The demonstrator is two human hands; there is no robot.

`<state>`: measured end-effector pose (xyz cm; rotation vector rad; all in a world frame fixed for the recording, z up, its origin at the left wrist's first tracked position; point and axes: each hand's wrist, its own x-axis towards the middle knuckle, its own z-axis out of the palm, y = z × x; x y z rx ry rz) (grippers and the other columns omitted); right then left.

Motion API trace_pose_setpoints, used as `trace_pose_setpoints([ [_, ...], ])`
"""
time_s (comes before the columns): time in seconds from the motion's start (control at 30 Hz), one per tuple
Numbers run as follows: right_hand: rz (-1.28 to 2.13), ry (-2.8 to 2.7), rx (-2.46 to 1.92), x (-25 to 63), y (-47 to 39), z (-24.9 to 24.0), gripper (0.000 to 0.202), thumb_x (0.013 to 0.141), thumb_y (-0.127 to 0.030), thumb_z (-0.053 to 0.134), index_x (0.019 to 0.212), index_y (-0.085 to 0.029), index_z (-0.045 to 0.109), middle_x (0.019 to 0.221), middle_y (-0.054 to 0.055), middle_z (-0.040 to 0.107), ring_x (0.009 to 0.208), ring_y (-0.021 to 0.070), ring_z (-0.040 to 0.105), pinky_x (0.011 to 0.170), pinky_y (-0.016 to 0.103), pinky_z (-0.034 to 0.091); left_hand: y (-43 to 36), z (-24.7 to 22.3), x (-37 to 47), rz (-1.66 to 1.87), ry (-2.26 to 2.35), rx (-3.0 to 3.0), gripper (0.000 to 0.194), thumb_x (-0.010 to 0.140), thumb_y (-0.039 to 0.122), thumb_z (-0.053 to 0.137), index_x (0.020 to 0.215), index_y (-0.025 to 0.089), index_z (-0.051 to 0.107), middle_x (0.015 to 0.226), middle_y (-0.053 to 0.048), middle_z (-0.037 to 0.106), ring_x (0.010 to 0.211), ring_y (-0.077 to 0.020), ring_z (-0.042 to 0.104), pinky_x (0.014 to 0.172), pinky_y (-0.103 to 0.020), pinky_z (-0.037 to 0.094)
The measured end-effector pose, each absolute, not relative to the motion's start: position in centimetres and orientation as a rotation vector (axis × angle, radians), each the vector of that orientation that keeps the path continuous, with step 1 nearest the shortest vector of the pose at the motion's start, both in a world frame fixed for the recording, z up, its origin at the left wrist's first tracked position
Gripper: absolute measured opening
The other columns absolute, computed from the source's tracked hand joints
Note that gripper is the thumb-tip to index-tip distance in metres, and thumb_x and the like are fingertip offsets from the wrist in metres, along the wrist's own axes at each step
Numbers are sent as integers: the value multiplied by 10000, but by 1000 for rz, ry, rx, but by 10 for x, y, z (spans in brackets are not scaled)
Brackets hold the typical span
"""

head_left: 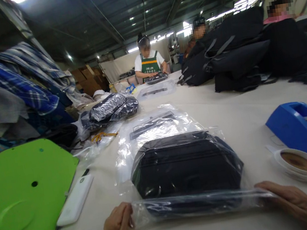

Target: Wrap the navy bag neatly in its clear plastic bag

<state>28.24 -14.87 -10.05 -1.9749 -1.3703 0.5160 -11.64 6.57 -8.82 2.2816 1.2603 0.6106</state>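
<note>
In front of me a black fabric bag (184, 164) lies flat on the table inside a clear plastic bag (139, 212). The plastic's near edge is folded over into a band across the black bag's front. My left hand (116, 224) pinches the left end of this edge. At the right end, my right hand (290, 202) has its fingers closed on the plastic, with the fingertips partly hidden. Under and behind the black bag lie flat clear plastic bags (155, 126) with dark printing.
A bright green panel (37, 209) and a white phone-like object (76, 199) lie left. A blue tape dispenser (306, 134) and tape roll (298, 162) stand right. Wrapped black bags (109, 108) and a black backpack pile (227, 50) sit farther back. A co-worker (149, 60) handles another bag.
</note>
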Motion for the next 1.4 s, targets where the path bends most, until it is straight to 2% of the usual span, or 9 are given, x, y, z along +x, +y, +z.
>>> trace_pose_setpoints([
  [0.13,723,-1197,-1935,277,-136,-98,535,779,-682,351,567,-230,543,527,5,547,504,163,534,491,252,434,63,-78,-93,714,1486,2040,368,853,527,375,651,245,497,398,86,391,391,-132,462,452,-224,395],
  [0.3,699,-1044,-1973,273,-129,-115,522,764,-681,372,543,-223,494,477,-16,471,465,142,459,460,245,362,65,-82,-93,859,1398,2106,440,851,590,333,661,239,520,528,42,503,512,-146,520,456,-225,383],
  [0.47,689,-962,-1952,267,-130,-119,535,764,-695,387,536,-221,485,465,-20,467,461,139,451,462,240,348,71,-91,-107,791,1271,2332,416,643,644,647,710,238,586,525,55,511,465,-134,487,448,-219,400],
  [0.6,699,-916,-1954,264,-128,-109,538,766,-704,369,555,-223,484,459,-21,460,461,144,445,465,246,346,69,-79,-103,820,1437,2187,421,770,632,526,640,237,587,578,39,547,523,-133,522,537,-219,441],
  [0.73,731,-908,-1996,265,-126,-105,584,731,-760,330,537,-222,448,465,-13,447,468,152,437,467,256,350,75,-66,-95,957,1306,2307,369,753,595,565,678,240,633,809,-13,656,806,-188,612,741,-247,478],
  [0.8,721,-912,-1985,267,-125,-105,587,736,-762,325,546,-218,437,492,-14,438,496,154,440,484,254,354,79,-63,-90,857,1311,2208,367,771,584,534,703,239,636,737,2,650,718,-171,617,676,-229,485],
  [0.93,749,-893,-1960,267,-125,-105,588,750,-763,324,535,-219,387,490,-21,405,499,146,420,495,253,346,80,-61,-81,716,1479,1985,440,767,617,487,581,225,563,448,63,444,446,-122,451,491,-208,399],
  [1.27,811,-903,-1985,268,-116,-98,601,775,-750,279,514,-228,421,463,-11,425,476,161,441,526,279,373,84,-55,-68,751,1573,2018,488,722,640,438,484,218,488,471,44,484,490,-133,480,539,-222,391],
  [1.4,754,-960,-2014,270,-112,-100,564,795,-710,272,505,-237,374,480,11,466,478,174,457,478,282,355,85,-59,-70,715,1622,2269,447,814,574,396,561,221,502,525,43,501,511,-131,505,526,-224,370],
])
